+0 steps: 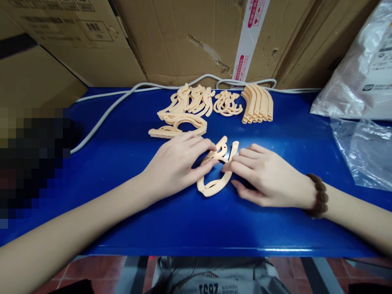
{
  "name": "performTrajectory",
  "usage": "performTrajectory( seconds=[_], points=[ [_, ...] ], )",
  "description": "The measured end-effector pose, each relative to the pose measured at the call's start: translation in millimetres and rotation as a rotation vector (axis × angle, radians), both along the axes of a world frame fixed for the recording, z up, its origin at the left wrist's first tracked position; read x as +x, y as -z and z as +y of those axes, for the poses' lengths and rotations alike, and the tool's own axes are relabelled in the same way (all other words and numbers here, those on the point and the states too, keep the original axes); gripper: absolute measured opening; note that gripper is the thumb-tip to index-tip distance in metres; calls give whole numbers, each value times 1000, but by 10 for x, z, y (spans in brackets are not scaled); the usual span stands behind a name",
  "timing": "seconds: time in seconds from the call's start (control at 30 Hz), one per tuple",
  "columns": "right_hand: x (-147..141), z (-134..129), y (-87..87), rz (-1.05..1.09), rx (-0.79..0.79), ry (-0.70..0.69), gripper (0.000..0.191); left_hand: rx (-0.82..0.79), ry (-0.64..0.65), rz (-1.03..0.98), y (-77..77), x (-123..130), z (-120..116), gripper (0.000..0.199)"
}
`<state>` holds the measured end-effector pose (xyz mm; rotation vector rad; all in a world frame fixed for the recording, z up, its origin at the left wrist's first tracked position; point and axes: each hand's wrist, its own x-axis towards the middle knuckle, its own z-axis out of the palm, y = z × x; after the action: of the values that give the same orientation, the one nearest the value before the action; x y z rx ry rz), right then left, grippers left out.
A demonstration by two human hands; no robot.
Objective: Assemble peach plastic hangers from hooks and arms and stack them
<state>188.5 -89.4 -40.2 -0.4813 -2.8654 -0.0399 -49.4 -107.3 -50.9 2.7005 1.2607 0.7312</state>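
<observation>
A beige plastic folding hanger (pixel 213 190) lies on the blue table between my hands, its curved arms forming a rough U with the open ends pointing away from me. My left hand (pixel 179 161) grips its left side between thumb and forefinger. On the right side, my right hand (pixel 263 175) has its bent fingers closed on the other arm, thumb lower and a little apart. The fingers partly cover the hanger's middle joint. Just beyond my left hand lie folded beige hangers (pixel 196 126), stacked flat.
Along the back of the table are loose hook-shaped parts (pixel 196 98), a pile of thin hooks (pixel 226 103) and a neat stack of curved arms (pixel 258 103). A white cable (pixel 105 118) runs behind them. Cardboard boxes (pixel 183 41) stand behind, and a clear plastic bag (pixel 352 90) lies right.
</observation>
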Motion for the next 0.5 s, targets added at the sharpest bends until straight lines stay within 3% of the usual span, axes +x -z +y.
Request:
performTrajectory(
  seconds=[0.27, 0.5],
  points=[
    [-78, -85, 37, -1, 121, -15, 23, 0, 53, -11, 18, 7, 37, 13],
    [22, -14, -35, -18, 198, 148, 28, 88, 129, 39, 36, -65, 120, 16]
  ],
)
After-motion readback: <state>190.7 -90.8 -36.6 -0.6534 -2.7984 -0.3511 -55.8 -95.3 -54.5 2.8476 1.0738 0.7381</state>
